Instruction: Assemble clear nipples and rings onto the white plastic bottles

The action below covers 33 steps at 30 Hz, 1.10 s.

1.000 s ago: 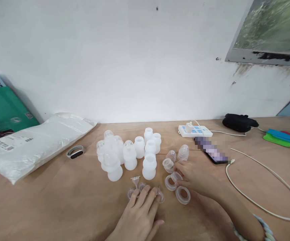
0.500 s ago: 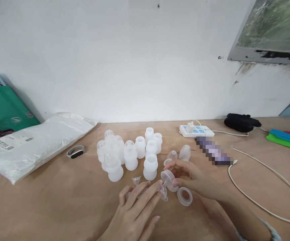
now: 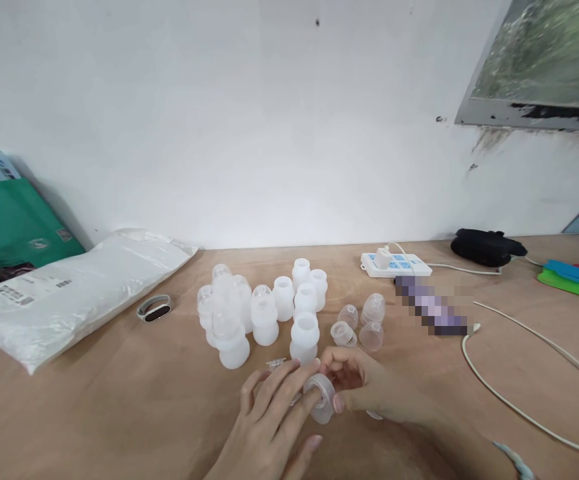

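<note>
Left hand (image 3: 272,417) nearest, fingers extended, one at the opening of the ring (image 3: 325,408); can't tell if they grip anything underneath. Ring lies just right of those fingers, tilted, round so no long axis, opening toward left hand. Right hand (image 3: 364,383) grips its right side, thumb and index pinched. Beyond, on desk (image 3: 94,413): open bottle (image 3: 303,340), clear caps (image 3: 372,309) to its right.

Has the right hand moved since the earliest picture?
Yes. Judged against the front open bottle, the right hand has moved left and nearer the wearer, bringing the clear ring to the left hand's fingers.
</note>
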Tool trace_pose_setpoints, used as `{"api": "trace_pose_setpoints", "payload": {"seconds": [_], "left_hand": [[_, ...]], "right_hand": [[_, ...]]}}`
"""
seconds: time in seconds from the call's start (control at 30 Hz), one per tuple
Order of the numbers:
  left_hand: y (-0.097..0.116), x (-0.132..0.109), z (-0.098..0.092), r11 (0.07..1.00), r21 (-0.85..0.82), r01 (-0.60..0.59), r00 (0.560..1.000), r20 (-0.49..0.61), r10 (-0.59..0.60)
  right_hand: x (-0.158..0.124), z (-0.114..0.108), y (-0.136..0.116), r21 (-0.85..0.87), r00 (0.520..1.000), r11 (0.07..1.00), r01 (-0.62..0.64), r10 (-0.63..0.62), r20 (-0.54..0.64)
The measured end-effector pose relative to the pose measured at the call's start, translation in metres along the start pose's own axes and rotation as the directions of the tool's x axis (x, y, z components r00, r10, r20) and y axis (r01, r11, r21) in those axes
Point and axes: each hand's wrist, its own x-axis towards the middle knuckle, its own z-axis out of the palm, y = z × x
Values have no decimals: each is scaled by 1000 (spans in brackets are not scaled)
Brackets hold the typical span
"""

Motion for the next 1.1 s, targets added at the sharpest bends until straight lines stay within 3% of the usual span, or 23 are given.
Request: {"api": "trace_pose_setpoints", "payload": {"seconds": [0.13,0.37,0.57,0.87,1.1], "left_hand": [[-2,-6,8,998,-67,18,999,-26,-19],[1,-5,16,983,-147,114,967,-210,-144],[0,-4,8,978,-137,155,968,-177,-178],[-1,-2,16,978,-163,131,956,-239,-168],[1,2,7,931,-322,170,973,-93,-210]], "right_hand": [[2,3,4,17,1000,1000,13,-14,8],[5,11,16,47,999,998,43,-43,-3],[0,18,8,142,1000,990,16,-13,-19],[4,22,3,-41,998,999,12,-14,-59],[0,28,2,-158,993,988,-1,-18,-120]]}}
